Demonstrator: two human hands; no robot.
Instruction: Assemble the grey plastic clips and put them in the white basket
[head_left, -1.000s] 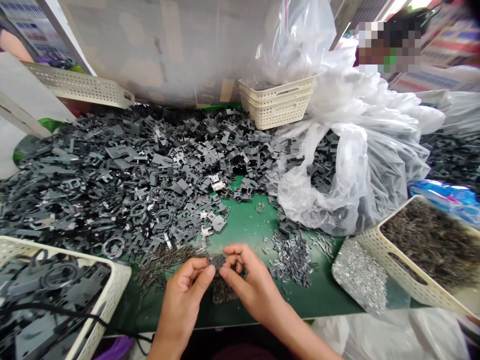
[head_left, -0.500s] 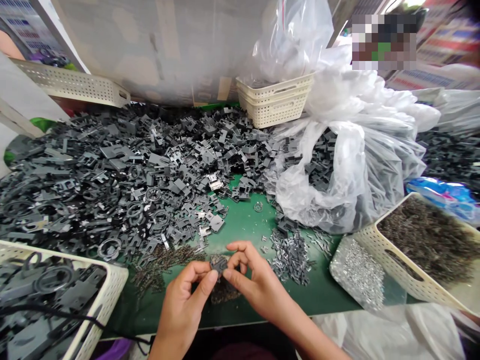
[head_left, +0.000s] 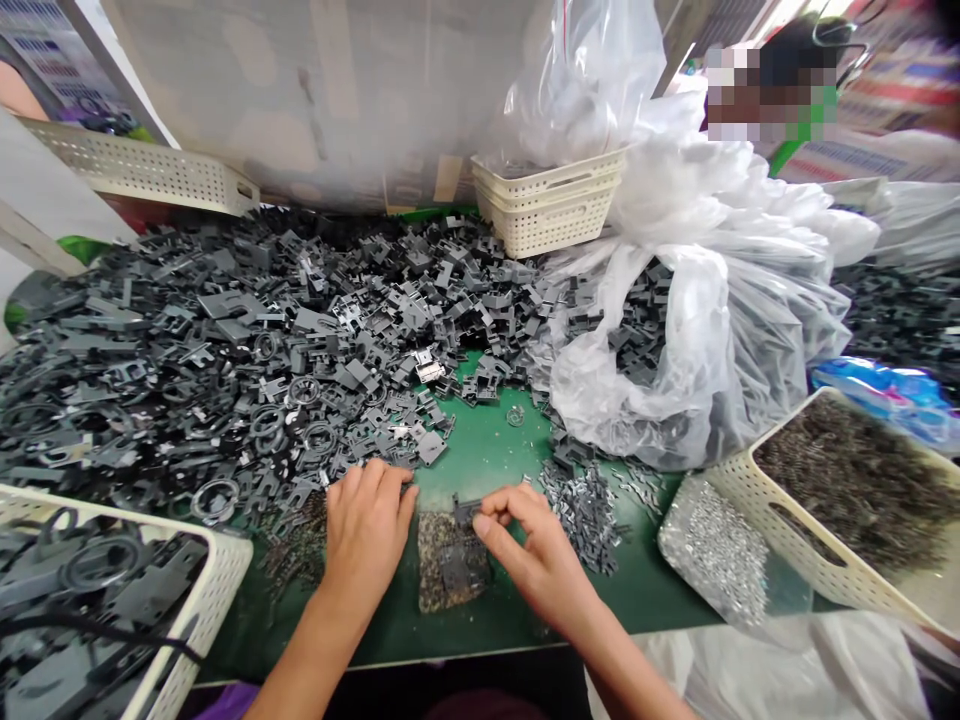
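My right hand [head_left: 529,535] pinches a small dark grey plastic part [head_left: 466,508] between thumb and fingers, above the far edge of a speckled block [head_left: 435,590]. Another dark grey plastic piece [head_left: 459,570] lies on top of that block. My left hand [head_left: 369,525] is back-up to the left of the block, at the near edge of the grey parts pile [head_left: 360,375]. Its fingers are bent and close together, and a dark bit shows by the thumb tip; what they grip, if anything, is hidden. Small brown springs [head_left: 300,545] lie beside this hand.
Small grey pieces [head_left: 581,510] are heaped right of my right hand. Further right are a bag of shiny metal bits [head_left: 720,545] and a basket [head_left: 780,500] of springs. Another parts basket [head_left: 232,570] stands front left. Plastic bags [head_left: 697,350] and stacked baskets [head_left: 551,215] are behind.
My hands have parted; before, both held a small grey part together over the block. The left has moved up and left to the pile, the right slightly right with a part.
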